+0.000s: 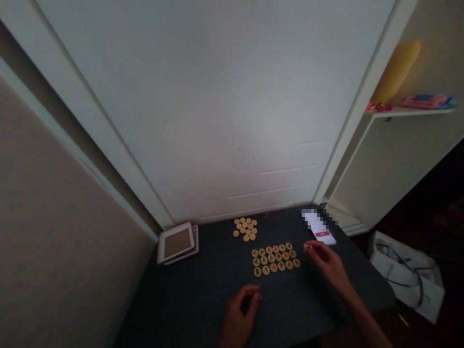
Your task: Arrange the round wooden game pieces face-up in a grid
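My right hand (326, 261) pinches a round Chinese chess piece (307, 247) between thumb and fingertips, just right of the laid-out pieces. Those Chinese chess pieces (274, 258) lie face up in three rows, marked with red or black characters. Below them, nearer to me, my left hand (241, 311) is loosely curled, with a gap between thumb and fingers and nothing visible in it. Farther back, a loose cluster of plain-topped wooden pieces (246, 227) lies on the dark table (203, 299).
A phone (319, 227) with a lit screen lies at the back right. Framed flat items (178, 244) are stacked at the back left, by the white panel (232, 121). Right of the table stand a white bag or box with cables (408, 275) and a shelf (413, 112).
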A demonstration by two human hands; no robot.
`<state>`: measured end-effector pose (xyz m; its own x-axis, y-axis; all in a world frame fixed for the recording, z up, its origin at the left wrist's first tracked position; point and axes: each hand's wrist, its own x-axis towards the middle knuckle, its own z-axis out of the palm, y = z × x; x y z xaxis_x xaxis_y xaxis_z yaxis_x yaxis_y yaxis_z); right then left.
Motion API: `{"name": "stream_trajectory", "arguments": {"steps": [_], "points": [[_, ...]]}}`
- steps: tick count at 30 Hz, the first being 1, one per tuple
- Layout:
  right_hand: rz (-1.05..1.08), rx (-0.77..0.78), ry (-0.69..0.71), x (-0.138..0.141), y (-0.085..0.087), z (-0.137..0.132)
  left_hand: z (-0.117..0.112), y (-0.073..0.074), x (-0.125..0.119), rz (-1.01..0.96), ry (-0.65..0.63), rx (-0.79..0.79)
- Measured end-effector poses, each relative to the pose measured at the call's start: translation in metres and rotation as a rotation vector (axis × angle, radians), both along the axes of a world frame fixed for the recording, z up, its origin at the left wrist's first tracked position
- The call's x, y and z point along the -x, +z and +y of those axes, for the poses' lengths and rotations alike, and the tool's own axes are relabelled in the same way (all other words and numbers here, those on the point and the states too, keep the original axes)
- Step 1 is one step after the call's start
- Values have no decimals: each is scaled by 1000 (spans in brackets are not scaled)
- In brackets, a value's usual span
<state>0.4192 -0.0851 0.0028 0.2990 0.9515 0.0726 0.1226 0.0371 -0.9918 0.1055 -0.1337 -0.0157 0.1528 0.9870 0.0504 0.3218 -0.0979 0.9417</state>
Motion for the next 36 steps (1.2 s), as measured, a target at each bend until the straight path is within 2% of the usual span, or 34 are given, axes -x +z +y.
{"name": "stream_trajectory", "arguments": {"steps": [6,10,14,19,23,28,32,36], "points": [[-20,38,14,3,-6,1,0,-2,0,3,7,0],[-101,23,24,3,-4,-4,0,-1,-1,-4,11,2],[-168,32,104,3,-3,-16,1,-3,0,-5,10,1],[-87,121,145,8,-17,-28,2,-11,1,-7,20,17],[-47,143,167,9,-22,-27,2,-13,2,-9,6,17],[-94,127,202,3,-10,-3,2,-8,1,0,-2,7],[-273,97,238,3,3,37,1,-6,1,-6,1,10],[-331,117,270,5,4,80,1,-8,1,3,12,17]]}}
